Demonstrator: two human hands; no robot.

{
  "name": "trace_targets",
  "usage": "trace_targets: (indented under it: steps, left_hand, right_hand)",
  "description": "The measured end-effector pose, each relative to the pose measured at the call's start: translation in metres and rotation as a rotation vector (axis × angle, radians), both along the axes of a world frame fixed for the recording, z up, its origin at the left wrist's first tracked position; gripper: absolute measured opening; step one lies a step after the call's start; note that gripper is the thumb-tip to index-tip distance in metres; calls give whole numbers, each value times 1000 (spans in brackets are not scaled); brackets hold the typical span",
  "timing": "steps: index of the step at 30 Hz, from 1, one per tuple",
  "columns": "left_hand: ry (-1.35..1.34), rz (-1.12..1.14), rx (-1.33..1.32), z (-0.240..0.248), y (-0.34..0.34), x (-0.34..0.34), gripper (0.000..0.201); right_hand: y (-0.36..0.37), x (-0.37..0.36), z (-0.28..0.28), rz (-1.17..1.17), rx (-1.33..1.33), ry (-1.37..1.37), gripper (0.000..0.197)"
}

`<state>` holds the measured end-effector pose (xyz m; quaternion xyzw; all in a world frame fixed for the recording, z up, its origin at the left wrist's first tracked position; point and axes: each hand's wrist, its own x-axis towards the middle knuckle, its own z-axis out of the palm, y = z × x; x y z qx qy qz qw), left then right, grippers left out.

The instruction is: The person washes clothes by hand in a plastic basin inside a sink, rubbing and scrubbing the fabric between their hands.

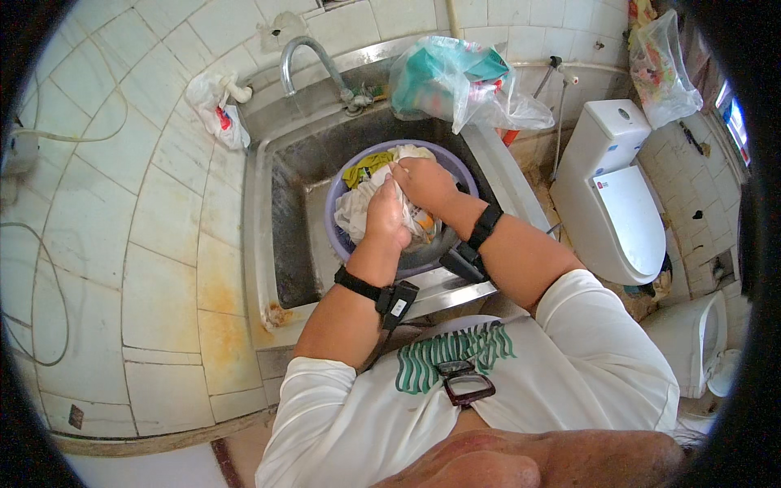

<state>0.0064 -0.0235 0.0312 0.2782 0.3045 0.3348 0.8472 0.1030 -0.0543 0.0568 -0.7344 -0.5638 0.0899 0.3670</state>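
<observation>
Both hands work over a round purple basin [467, 172] that stands inside a metal sink [259, 244]. My left hand [386, 216] is closed on a white cloth [351, 213], thumb side up. Close against it, my right hand [425, 182] is curled with its fingers bunched on the same cloth near the left fingertips. Part of the cloth hangs down between the hands, showing a patch of orange print. A yellow-green cloth [364, 169] lies beside it at the basin's far left. The hands hide much of the basin's contents.
A curved metal faucet [307, 50] rises behind the sink. Plastic bags [449, 80] rest on its back right corner; a small white bag [216, 112] hangs at the left wall. To the right are a white toilet [633, 213] and a white bin [691, 337].
</observation>
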Motion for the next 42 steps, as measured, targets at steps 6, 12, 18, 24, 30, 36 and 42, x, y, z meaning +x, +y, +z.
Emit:
trace_targets:
  steps: [6,12,18,24,30,36,42]
  left_hand:
    - [-64,6,-17,2,2,-7,45]
    - [-133,-54,35,2,1,-2,41]
    - [-56,-8,82,8,-5,-2,38]
    - [-80,16,21,3,-2,-2,40]
    - [52,12,117,8,-6,0,42]
    - [-139,-8,28,-5,2,-11,42]
    - [-9,-6,98,9,-7,-3,42]
  right_hand:
    - [-14,-13,10,269,283,-87,35]
    - [0,-3,1,68,98,-20,32]
    - [-6,-2,8,120,138,-28,32]
    - [-5,-6,6,185,169,3,33]
    - [5,11,-11,162,184,109,32]
    - [-17,-14,16,398,329,-94,32]
    - [3,3,0,40,180,65,33]
